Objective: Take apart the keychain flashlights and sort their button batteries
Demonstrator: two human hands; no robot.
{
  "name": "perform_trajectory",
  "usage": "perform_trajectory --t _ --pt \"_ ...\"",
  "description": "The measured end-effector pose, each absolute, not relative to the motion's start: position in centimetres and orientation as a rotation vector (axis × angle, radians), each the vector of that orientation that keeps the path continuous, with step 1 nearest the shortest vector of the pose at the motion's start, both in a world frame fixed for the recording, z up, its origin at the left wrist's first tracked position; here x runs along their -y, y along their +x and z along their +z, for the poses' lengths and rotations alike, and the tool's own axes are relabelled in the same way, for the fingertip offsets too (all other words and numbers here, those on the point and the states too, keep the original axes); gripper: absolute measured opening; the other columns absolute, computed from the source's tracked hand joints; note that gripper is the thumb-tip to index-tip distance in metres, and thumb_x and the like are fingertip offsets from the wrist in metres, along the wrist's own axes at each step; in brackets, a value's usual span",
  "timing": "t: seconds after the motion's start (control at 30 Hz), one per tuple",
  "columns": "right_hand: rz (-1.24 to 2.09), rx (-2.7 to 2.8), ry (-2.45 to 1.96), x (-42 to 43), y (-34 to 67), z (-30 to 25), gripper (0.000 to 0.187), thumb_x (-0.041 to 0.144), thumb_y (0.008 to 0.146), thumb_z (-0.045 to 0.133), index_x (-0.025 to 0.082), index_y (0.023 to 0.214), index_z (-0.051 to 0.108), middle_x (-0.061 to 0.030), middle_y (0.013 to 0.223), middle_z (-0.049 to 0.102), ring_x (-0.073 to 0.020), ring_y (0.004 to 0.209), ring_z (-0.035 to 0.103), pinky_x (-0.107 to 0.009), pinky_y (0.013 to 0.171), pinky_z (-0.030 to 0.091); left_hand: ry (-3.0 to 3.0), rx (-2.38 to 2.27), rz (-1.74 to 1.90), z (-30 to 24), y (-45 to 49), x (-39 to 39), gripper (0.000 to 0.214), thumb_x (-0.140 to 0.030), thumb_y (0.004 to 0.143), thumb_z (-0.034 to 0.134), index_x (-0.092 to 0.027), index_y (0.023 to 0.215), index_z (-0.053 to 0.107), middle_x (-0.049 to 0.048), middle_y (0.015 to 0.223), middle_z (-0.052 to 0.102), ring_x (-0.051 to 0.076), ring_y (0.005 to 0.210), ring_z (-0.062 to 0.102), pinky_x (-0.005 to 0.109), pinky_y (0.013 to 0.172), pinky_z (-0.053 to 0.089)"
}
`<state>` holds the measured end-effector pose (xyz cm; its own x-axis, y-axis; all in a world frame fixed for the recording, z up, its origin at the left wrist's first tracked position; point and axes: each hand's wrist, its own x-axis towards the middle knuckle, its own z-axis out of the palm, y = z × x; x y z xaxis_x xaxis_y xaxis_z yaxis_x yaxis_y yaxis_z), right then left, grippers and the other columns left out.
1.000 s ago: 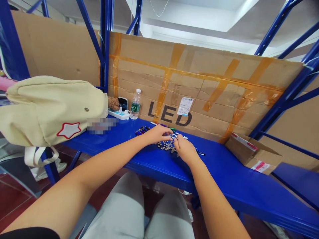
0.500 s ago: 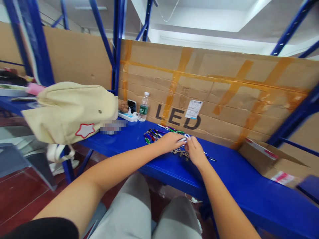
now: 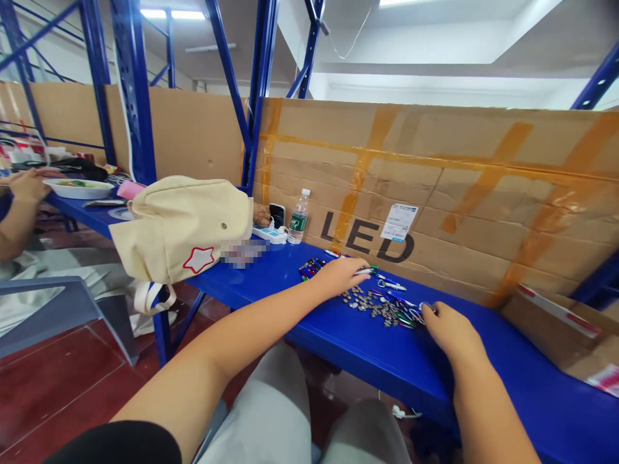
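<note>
My left hand (image 3: 341,276) is closed, with a thin whitish, shiny piece (image 3: 363,271) sticking out of its fingertips. My right hand (image 3: 452,330) lies further right, its fingers curled at a small silvery ring-like piece (image 3: 424,307). Between the hands spreads a scatter of small round metal pieces (image 3: 382,308), coin-like in shape. Beside my right fingers is a heap of slim shiny pieces (image 3: 405,316) in blue, green and silver. Another pile of slim coloured pieces (image 3: 312,267) lies behind my left hand, partly hidden by it. Their exact kind is too small to tell.
A cream bag (image 3: 188,225) stands left on the blue table (image 3: 271,274). Behind it are a water bottle (image 3: 298,219) and a power strip (image 3: 271,234). A cardboard wall (image 3: 445,187) closes the back; an open carton (image 3: 551,328) stands right. Another person's hand (image 3: 29,185) is far left.
My hands, together before, are now apart: my right hand has moved right to the heap of slim pieces. The view has turned left, bringing another person's arm into sight.
</note>
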<state>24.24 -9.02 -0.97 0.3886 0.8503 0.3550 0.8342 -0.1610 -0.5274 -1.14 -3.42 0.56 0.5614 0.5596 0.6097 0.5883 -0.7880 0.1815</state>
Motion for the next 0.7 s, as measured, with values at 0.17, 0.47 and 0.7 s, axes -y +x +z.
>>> perform_trajectory --t 0.17,0.47,0.7 --pt "0.016 1.326 -2.034 9.5 24.2 -1.0 0.023 0.037 0.078 0.053 0.022 0.061 0.051 -0.0137 0.064 0.059 -0.0376 0.083 0.061 -0.05 0.075 0.043 -2.762 1.021 -1.11 0.4 -1.6 2.8 0.027 -0.034 0.094 0.054 -0.015 0.112 0.062 0.0081 0.11 0.071 0.022 0.101 0.067 0.031 0.088 0.051" --pt "0.493 1.611 -1.581 7.2 17.6 -1.0 0.054 0.057 0.097 0.03 0.016 0.08 0.061 0.0014 0.058 0.054 -0.0116 0.049 0.049 -0.027 0.051 0.043 -2.788 0.766 -1.061 -0.1 -0.4 3.1 0.015 -0.025 0.091 0.059 -0.017 0.103 0.064 0.006 0.105 0.07 0.02 0.102 0.062 0.031 0.094 0.046" --pt "0.569 1.667 -1.53 5.6 16.4 -2.2 0.031 0.039 0.094 0.055 0.016 0.113 0.061 -0.0062 0.105 0.065 -0.0155 0.083 0.064 -0.034 0.071 0.056 -2.823 0.751 -1.003 -0.2 -0.1 2.9 0.02 -0.029 0.094 0.054 -0.014 0.102 0.066 0.0123 0.107 0.069 0.024 0.105 0.061 0.036 0.097 0.043"
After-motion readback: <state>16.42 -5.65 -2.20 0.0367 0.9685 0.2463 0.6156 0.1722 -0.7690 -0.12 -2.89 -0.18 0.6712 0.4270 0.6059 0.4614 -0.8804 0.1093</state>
